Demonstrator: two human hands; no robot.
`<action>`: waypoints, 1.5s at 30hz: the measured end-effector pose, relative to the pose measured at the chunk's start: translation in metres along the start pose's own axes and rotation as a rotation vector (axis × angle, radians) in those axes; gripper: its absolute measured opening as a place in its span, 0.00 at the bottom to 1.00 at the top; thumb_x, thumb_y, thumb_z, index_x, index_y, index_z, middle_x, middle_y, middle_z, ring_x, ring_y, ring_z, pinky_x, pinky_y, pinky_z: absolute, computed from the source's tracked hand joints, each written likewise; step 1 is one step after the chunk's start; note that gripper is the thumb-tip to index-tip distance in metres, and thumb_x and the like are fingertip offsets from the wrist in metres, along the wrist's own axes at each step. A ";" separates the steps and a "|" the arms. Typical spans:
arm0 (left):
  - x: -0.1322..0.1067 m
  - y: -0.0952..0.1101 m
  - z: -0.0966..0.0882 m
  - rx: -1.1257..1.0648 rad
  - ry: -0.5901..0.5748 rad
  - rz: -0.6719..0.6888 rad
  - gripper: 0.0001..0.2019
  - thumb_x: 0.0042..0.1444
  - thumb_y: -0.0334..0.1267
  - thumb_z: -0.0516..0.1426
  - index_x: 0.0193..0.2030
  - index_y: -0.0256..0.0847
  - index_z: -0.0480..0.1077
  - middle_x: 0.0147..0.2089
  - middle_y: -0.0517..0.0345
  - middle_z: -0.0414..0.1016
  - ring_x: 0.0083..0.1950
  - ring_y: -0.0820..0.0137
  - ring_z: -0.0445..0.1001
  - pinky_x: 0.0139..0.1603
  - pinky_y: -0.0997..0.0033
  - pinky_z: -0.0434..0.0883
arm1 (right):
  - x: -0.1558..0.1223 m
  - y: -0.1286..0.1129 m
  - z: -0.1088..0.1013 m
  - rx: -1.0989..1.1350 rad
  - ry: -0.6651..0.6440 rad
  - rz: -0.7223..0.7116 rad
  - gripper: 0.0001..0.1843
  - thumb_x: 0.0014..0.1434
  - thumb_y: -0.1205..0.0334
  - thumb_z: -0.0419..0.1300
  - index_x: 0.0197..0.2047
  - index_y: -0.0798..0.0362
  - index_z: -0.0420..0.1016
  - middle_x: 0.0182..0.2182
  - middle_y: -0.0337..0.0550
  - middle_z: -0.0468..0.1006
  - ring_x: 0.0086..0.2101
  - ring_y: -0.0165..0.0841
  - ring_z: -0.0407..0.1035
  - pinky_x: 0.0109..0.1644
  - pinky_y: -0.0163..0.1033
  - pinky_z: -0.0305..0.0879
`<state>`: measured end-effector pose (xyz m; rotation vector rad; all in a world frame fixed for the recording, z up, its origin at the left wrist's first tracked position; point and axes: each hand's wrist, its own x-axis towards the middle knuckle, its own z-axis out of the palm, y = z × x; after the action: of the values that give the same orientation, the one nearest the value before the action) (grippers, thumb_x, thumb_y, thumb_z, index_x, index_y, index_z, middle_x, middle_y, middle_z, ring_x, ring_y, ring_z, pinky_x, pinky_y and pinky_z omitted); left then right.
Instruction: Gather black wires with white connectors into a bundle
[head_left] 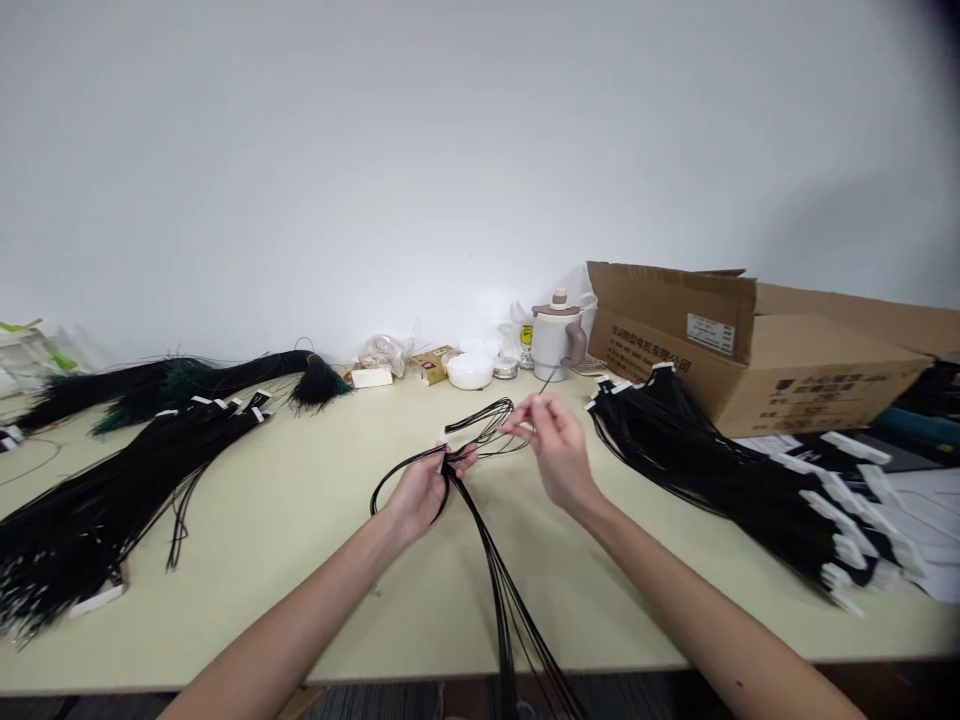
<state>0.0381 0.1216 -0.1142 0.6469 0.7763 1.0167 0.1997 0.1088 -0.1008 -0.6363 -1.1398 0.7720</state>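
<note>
My left hand [426,486] is closed around a bunch of thin black cables [501,580] at the middle of the table. The cables trail down over the near table edge. Above my left fist they bend into loops [480,425]. My right hand [553,444] is just right of the loops, its fingertips pinched on one thin black strand.
A big pile of black cables with white tags [750,480] lies at the right, another pile [97,490] at the left. An open cardboard box [757,345] stands at the back right. A white kettle [553,340], bowl [470,371] and small items line the wall. Table [300,500] is pale yellow.
</note>
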 end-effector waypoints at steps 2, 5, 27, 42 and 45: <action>-0.001 0.000 0.000 -0.015 0.021 -0.002 0.01 0.51 0.29 0.51 0.31 0.34 0.61 0.45 0.47 0.72 0.42 0.72 0.72 0.42 0.75 0.66 | 0.012 -0.001 -0.015 0.067 0.267 -0.042 0.14 0.56 0.52 0.53 0.29 0.55 0.61 0.20 0.33 0.60 0.20 0.22 0.60 0.24 0.31 0.62; -0.001 0.000 0.000 -0.021 0.048 0.011 0.01 0.51 0.28 0.50 0.31 0.34 0.61 0.45 0.47 0.72 0.43 0.73 0.72 0.46 0.74 0.65 | 0.027 -0.003 -0.038 -0.095 0.488 -0.172 0.14 0.55 0.51 0.53 0.33 0.55 0.65 0.20 0.32 0.58 0.17 0.20 0.53 0.18 0.28 0.51; -0.002 -0.013 -0.004 0.163 -0.201 0.290 0.12 0.49 0.42 0.55 0.31 0.33 0.65 0.37 0.54 0.71 0.35 0.78 0.66 0.40 0.77 0.61 | -0.020 0.019 0.004 -1.251 -0.250 -0.855 0.10 0.57 0.67 0.50 0.23 0.55 0.59 0.19 0.37 0.61 0.24 0.27 0.53 0.30 0.35 0.48; -0.004 -0.011 -0.001 0.383 -0.093 0.418 0.14 0.47 0.47 0.55 0.29 0.35 0.63 0.28 0.58 0.68 0.30 0.78 0.62 0.34 0.79 0.59 | -0.023 0.014 0.008 -1.217 -0.337 -0.764 0.12 0.59 0.67 0.46 0.24 0.56 0.60 0.20 0.38 0.62 0.25 0.27 0.54 0.29 0.35 0.47; -0.003 -0.012 -0.003 0.423 -0.097 0.448 0.14 0.48 0.46 0.55 0.29 0.35 0.63 0.25 0.60 0.66 0.29 0.78 0.61 0.34 0.80 0.58 | -0.024 0.014 0.009 -1.197 -0.351 -0.721 0.12 0.60 0.67 0.45 0.25 0.56 0.60 0.21 0.38 0.63 0.25 0.27 0.54 0.30 0.34 0.48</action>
<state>0.0408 0.1147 -0.1240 1.2665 0.7843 1.2243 0.1833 0.0986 -0.1221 -0.9725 -1.9855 -0.5355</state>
